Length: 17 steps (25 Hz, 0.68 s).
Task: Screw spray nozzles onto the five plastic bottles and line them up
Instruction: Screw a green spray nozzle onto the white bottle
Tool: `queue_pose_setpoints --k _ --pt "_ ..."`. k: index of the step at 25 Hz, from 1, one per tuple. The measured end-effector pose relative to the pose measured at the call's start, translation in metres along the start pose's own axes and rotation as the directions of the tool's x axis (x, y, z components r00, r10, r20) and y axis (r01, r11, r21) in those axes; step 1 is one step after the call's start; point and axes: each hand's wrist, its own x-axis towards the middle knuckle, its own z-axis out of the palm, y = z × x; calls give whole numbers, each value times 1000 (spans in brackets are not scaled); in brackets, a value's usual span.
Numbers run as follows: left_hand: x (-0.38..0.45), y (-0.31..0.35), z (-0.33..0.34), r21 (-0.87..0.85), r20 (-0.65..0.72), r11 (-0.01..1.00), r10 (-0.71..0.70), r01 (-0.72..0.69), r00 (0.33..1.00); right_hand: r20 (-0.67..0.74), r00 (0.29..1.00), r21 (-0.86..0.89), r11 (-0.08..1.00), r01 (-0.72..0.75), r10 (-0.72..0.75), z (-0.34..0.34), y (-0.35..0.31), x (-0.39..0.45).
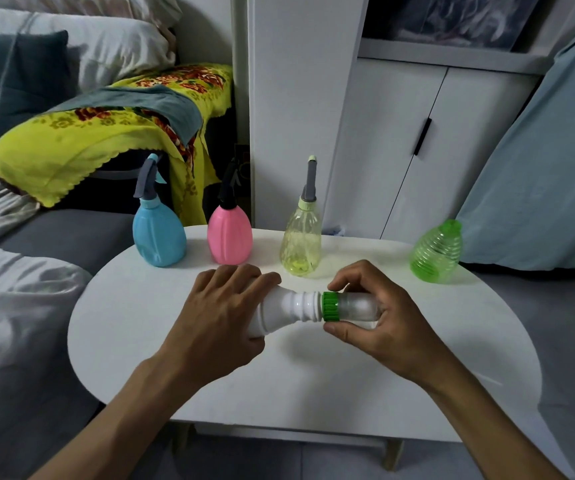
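White and oval, a small table (pixel 313 393) fills the middle of the view, with a grey sofa to its left and white cupboard doors (pixel 417 150) behind it. A yellow flowered blanket (pixel 81 140) drapes over furniture at the upper left.

Along the table's far edge four bottles stand upright, well apart from one another. From left to right: a blue bottle (pixel 159 235) with a grey trigger sprayer, a pink bottle (pixel 229 237) with a black trigger sprayer, a clear pale yellow bottle (pixel 301 247) with a grey sprayer, and a ribbed green bottle (pixel 437 252) whose neck carries no sprayer.

Nearer the camera, a person's two bare hands hold a fifth bottle on its side above the table's middle. The left hand (pixel 220 317) wraps over the white bottle (pixel 289 308), fingers curled around its body. The bottle's ridged neck points right. The right hand (pixel 379 323) grips the part at the neck: thumb and fingers pinch a green threaded collar (pixel 331 306), which sits against the bottle's neck, while a clear dome-shaped cap (pixel 357 306) beyond the collar lies inside the curled fingers.
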Motion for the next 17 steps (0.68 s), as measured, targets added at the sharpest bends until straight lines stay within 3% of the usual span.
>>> queue_pose_setpoints --k 3,9,17 --pt "0 -1 -3 13 -22 1000 8 -8 1000 -23 997 145 987 -66 70 1 0 -1" --pt "-1 4 -5 46 -30 999 1 0 1000 -81 988 224 968 -114 135 7 1 0" --pt "-2 3 -3 75 -44 997 7 -4 999 -66 984 178 972 -154 167 7 4 0"
